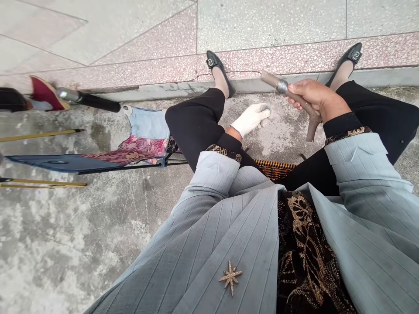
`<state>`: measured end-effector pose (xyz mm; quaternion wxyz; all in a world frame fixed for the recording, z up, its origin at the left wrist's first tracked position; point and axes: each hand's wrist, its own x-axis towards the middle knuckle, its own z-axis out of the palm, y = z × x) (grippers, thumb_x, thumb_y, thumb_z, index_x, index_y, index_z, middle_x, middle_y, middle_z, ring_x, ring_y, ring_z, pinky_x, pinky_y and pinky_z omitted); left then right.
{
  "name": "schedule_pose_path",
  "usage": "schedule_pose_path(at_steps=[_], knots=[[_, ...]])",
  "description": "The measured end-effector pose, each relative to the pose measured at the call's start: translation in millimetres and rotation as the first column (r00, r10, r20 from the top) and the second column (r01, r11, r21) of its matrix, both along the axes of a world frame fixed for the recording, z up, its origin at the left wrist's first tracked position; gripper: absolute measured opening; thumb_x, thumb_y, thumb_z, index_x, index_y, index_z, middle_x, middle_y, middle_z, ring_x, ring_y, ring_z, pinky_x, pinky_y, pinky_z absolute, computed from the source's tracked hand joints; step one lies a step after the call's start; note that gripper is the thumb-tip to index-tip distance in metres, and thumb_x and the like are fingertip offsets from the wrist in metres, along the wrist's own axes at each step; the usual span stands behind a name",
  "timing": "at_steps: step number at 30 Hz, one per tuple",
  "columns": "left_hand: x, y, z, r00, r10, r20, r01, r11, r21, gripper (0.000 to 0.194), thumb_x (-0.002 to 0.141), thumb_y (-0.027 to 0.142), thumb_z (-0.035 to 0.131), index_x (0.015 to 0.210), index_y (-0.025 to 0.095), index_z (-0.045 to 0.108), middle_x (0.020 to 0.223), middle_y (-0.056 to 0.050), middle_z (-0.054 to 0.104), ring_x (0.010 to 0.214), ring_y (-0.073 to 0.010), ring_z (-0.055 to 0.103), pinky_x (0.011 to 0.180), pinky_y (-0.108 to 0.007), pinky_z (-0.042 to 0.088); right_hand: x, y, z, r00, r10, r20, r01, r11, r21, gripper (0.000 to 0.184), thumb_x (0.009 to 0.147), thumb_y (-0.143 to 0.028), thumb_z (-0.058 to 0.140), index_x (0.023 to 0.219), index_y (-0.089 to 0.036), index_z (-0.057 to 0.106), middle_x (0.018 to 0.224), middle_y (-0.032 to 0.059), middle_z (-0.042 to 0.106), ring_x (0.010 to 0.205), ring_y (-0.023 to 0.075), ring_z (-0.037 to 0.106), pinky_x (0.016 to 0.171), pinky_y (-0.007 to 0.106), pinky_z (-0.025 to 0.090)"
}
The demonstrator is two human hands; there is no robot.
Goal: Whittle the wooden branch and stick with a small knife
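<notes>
Head view: with my bare right hand [309,95] I have a brown, forked, wood-looking stick [304,104], fingers and thumb wrapped round its shaft just short of the fork. Its long axis runs slantwise through that grip: the straight end reaches forward and to the left, while the fork sits behind, one short prong pointing back toward my body. A tight coil of silvery metal wire [282,86] circles the shaft just beyond my right fingertips, on their left.

My left hand [250,120], in a white knitted glove, lies left of the stick and closer to my body than the coil, apart from both. Its fingers are folded in with the thumb against them; whether they pinch a thin strand, I cannot tell. So the coil lies forward and to the right of my left grip, but my right hand is nearer to it.
</notes>
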<state>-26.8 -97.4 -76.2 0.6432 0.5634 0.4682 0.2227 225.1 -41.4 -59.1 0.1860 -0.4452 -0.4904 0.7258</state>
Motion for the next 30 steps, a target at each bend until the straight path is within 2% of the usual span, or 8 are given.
schedule_pose_path(at_steps=[4, 10, 14, 18, 21, 24, 27, 30], knots=[[-2, 4, -6.4, 0.999, 0.010, -0.044, -0.007, 0.999, 0.053, 0.014, 0.097, 0.025, 0.060, 0.085, 0.018, 0.061, 0.061, 0.002, 0.054, 0.053, -0.0100, 0.050, 0.055, -0.023, 0.040, 4, -8, 22.5, 0.977, 0.195, -0.080, -0.195, 0.981, 0.015, 0.055, 0.089, -0.064, 0.083, 0.100, -0.014, 0.064, 0.073, 0.0012, 0.061, 0.060, 0.0100, 0.050, 0.053, 0.023, 0.041], [-9, 8, -10.8, 0.951, -0.044, -0.307, 0.138, 0.946, 0.293, 0.014, 0.091, 0.020, 0.056, 0.087, 0.015, 0.069, 0.077, -0.003, 0.067, 0.072, -0.0168, 0.060, 0.074, -0.030, 0.049, -6, -13, 27.4, 0.714, 0.657, 0.240, -0.637, 0.753, -0.167, 0.050, 0.100, -0.055, 0.072, 0.073, -0.014, 0.064, 0.064, 0.0007, 0.058, 0.053, 0.0073, 0.049, 0.056, 0.023, 0.041], [-5, 3, -4.9, 0.895, -0.114, -0.431, 0.260, 0.919, 0.296, 0.023, 0.092, 0.023, 0.053, 0.092, 0.014, 0.074, 0.078, -0.005, 0.069, 0.077, -0.0185, 0.064, 0.082, -0.032, 0.050, -15, -13, 19.6, 0.539, 0.671, 0.509, -0.662, 0.711, -0.236, 0.050, 0.107, -0.042, 0.064, 0.064, -0.015, 0.062, 0.059, 0.0020, 0.056, 0.050, 0.0100, 0.046, 0.057, 0.027, 0.039], [4, -2, -0.9, 0.867, -0.128, -0.482, 0.299, 0.907, 0.296, 0.027, 0.095, 0.024, 0.051, 0.097, 0.013, 0.076, 0.080, -0.005, 0.071, 0.086, -0.0199, 0.068, 0.087, -0.031, 0.051, -20, -12, 20.1, 0.465, 0.493, 0.736, -0.586, 0.794, -0.162, 0.049, 0.107, -0.044, 0.062, 0.066, -0.017, 0.059, 0.061, 0.0045, 0.057, 0.053, 0.0137, 0.048, 0.060, 0.032, 0.040], [6, -4, -1.7, 0.900, -0.097, -0.426, 0.231, 0.933, 0.276, 0.029, 0.096, 0.024, 0.049, 0.099, 0.011, 0.075, 0.075, -0.005, 0.069, 0.079, -0.0185, 0.067, 0.082, -0.030, 0.053, -21, -9, 19.5, 0.503, 0.295, 0.813, -0.459, 0.888, -0.038, 0.047, 0.106, -0.053, 0.062, 0.073, -0.019, 0.059, 0.064, 0.0066, 0.059, 0.060, 0.0182, 0.055, 0.065, 0.034, 0.045], [5, -3, -3.8, 0.951, -0.075, -0.298, 0.152, 0.958, 0.245, 0.022, 0.095, 0.023, 0.052, 0.092, 0.013, 0.072, 0.067, -0.003, 0.065, 0.065, -0.0157, 0.061, 0.070, -0.029, 0.051, -17, -7, 13.0, 0.678, 0.120, 0.725, -0.269, 0.959, 0.092, 0.047, 0.105, -0.062, 0.060, 0.085, -0.020, 0.059, 0.065, 0.0055, 0.057, 0.064, 0.0182, 0.054, 0.065, 0.033, 0.048], [4, -2, -4.2, 0.984, -0.026, -0.176, 0.059, 0.981, 0.185, 0.016, 0.093, 0.019, 0.054, 0.085, 0.015, 0.067, 0.061, 0.000, 0.059, 0.054, -0.0124, 0.054, 0.061, -0.027, 0.047, -10, -7, 9.3, 0.906, -0.039, 0.421, -0.030, 0.987, 0.157, 0.045, 0.106, -0.063, 0.059, 0.092, -0.020, 0.057, 0.068, 0.0035, 0.055, 0.062, 0.0147, 0.047, 0.059, 0.029, 0.045], [4, 0, -3.1, 0.992, 0.028, -0.127, -0.012, 0.992, 0.124, 0.015, 0.093, 0.016, 0.054, 0.082, 0.016, 0.064, 0.059, 0.002, 0.055, 0.050, -0.0109, 0.050, 0.056, -0.025, 0.043, -3, -11, 18.7, 0.998, -0.011, 0.065, 0.003, 0.992, 0.127, 0.045, 0.102, -0.063, 0.066, 0.095, -0.020, 0.057, 0.073, 0.0020, 0.057, 0.062, 0.0125, 0.045, 0.057, 0.027, 0.044]])
